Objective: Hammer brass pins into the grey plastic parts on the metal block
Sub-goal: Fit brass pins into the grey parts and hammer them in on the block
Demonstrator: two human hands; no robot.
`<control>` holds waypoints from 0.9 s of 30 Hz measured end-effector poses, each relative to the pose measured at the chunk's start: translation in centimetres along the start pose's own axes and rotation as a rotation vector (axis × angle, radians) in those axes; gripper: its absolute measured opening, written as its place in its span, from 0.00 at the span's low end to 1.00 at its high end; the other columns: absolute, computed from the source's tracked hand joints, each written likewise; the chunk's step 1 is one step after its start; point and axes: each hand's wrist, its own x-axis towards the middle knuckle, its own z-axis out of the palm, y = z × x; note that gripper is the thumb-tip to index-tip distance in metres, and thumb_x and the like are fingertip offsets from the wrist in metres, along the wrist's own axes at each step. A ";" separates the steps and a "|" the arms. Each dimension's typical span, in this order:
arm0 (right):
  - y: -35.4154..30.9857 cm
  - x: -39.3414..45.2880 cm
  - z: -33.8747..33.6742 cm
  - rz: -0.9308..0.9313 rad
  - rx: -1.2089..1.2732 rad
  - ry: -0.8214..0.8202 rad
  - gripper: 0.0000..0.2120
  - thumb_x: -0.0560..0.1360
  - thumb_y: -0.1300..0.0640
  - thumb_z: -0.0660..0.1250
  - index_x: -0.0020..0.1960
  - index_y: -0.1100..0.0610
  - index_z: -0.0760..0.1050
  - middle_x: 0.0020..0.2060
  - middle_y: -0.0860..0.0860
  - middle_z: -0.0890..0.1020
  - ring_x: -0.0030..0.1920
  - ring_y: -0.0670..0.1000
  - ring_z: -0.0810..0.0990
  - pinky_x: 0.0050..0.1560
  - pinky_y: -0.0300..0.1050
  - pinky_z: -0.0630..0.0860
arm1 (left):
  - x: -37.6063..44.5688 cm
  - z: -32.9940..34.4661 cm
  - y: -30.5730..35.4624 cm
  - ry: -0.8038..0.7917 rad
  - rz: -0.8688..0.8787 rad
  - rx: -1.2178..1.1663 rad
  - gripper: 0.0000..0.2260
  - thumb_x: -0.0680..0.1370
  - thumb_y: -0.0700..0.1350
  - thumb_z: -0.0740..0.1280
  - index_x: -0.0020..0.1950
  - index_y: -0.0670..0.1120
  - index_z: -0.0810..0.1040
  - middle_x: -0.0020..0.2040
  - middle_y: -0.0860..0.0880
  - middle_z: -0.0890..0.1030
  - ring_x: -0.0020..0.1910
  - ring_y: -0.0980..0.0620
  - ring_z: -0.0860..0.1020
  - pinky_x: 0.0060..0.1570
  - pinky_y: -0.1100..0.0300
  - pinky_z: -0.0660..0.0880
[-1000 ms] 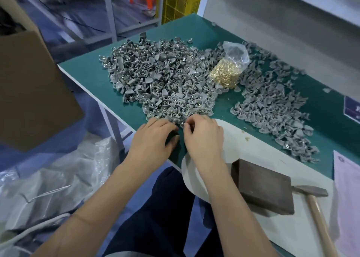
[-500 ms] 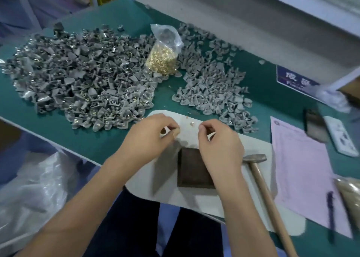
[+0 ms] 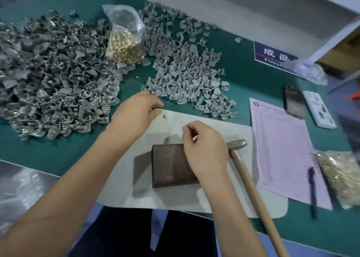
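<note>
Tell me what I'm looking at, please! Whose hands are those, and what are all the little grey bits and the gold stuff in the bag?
There is no machine here. The picture comes from a camera worn on a person's head, looking down at their own two hands. The left hand reaches toward a small brass pin lying on a pale mat. The right hand has its fingers curled just above a dark metal block; what it pinches is too small to tell. A hammer lies beside the block, untouched. On the green table are two heaps of grey plastic parts and a clear bag of brass pins. To the right lie a pink paper and a pen.
</note>
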 end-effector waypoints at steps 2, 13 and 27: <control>0.0 0.1 0.0 -0.006 -0.004 -0.005 0.08 0.80 0.48 0.64 0.47 0.48 0.80 0.39 0.44 0.83 0.41 0.50 0.79 0.37 0.45 0.73 | 0.3 -0.1 0.0 -0.004 0.011 -0.004 0.04 0.79 0.44 0.70 0.52 0.49 0.83 0.48 0.52 0.78 0.47 0.48 0.77 0.50 0.49 0.76; 0.0 0.2 -0.1 -0.033 0.293 -0.004 0.03 0.79 0.54 0.69 0.50 0.48 0.81 0.41 0.43 0.83 0.41 0.46 0.80 0.46 0.47 0.78 | 0.1 -0.1 1.6 0.032 0.029 -0.151 0.05 0.81 0.51 0.66 0.46 0.58 0.78 0.45 0.60 0.78 0.42 0.62 0.74 0.40 0.60 0.69; 4.7 0.5 -4.4 0.021 0.570 0.278 0.06 0.78 0.56 0.73 0.51 0.46 0.83 0.45 0.41 0.85 0.48 0.43 0.83 0.49 0.36 0.78 | 1.3 2.5 10.5 -0.458 -0.175 -0.775 0.13 0.79 0.54 0.68 0.43 0.46 0.83 0.27 0.60 0.73 0.26 0.62 0.66 0.28 0.71 0.63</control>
